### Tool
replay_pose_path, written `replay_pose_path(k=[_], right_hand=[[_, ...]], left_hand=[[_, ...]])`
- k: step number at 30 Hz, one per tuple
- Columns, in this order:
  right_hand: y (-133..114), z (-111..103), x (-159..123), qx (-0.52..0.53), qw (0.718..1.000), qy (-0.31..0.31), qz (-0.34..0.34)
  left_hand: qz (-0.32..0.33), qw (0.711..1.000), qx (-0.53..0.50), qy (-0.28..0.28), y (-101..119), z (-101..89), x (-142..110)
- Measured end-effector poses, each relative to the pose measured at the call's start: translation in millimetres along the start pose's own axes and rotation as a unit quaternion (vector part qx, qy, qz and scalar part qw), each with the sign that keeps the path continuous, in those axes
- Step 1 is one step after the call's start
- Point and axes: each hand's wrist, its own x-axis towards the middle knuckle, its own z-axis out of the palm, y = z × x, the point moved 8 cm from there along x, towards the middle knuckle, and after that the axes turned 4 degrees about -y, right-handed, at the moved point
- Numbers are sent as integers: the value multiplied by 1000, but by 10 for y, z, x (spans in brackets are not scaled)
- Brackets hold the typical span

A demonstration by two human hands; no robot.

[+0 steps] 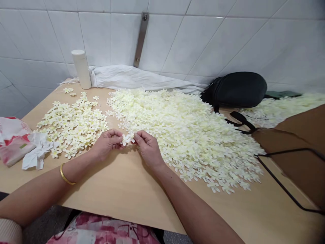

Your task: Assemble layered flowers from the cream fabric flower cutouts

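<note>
Over the table's middle my two hands meet, fingertips close together. My left hand (108, 142) pinches a small white artificial flower (124, 140) between thumb and fingers. Right beside it, my right hand (148, 145) pinches another white flower (131, 136); whether the two blossoms are joined I cannot tell. To the left of my hands lies a smaller pile of cream flowers with yellow centres (73, 125). Behind and to the right spreads a much larger pile of pale flowers (188, 125), its edge close to my right hand.
At the back left a white bottle (81, 69) stands beside a white cloth (132, 77) along the tiled wall. A black case (238, 88) and a brown cardboard piece (294, 142) are on the right. Crumpled paper (38, 150) and a red-white plastic bag (15, 140) lie left.
</note>
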Motion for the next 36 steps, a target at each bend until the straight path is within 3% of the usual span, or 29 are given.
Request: replay_pose_path(k=[3, 6, 8, 12, 16, 18, 20, 22, 24, 26, 28, 32, 34, 36], right_hand=[[-157, -35, -12, -109, 992, 28, -65], [-376, -106, -36, -214, 964, 67, -143], [-469, -239, -45, -247, 951, 99, -157], [-449, -760, -112, -206, 958, 173, -100], [-178, -1302, -282, -157, 960, 232, 11], [-98, -1470, -371, -203, 944, 258, 43], [-165, -1540, -442, -294, 910, 290, 22], [-320, -1475, -479, -376, 874, 307, -31], [-469, -1302, -471, -412, 858, 295, -83], [-562, -1071, -419, -400, 873, 253, -117], [-569, -815, -328, -350, 909, 190, -120], [-308, -244, -133, -212, 977, 20, -20], [-139, 36, -104, -143, 986, -69, 51], [-48, 215, -109, -90, 985, -115, 95]], left_hand=[[9, 1000, 13, 4, 21, -8, -32], [33, 998, 43, 15, 78, -57, -46], [35, 996, 73, 27, 94, -104, -34], [22, 995, 87, 32, 74, -162, 18], [11, 997, 68, 32, 48, -184, 43], [12, 997, 68, 28, 48, -180, 46], [14, 997, 74, 21, 46, -163, 43], [18, 997, 74, 14, 38, -135, 30], [26, 998, 64, 4, 30, -93, 3], [39, 998, 53, -11, 29, -38, -31], [49, 998, 47, -19, 27, 0, -55], [66, 997, 41, -19, 39, 7, -69], [84, 995, 50, -18, 67, 1, -78], [108, 992, 67, -21, 98, 5, -92]])
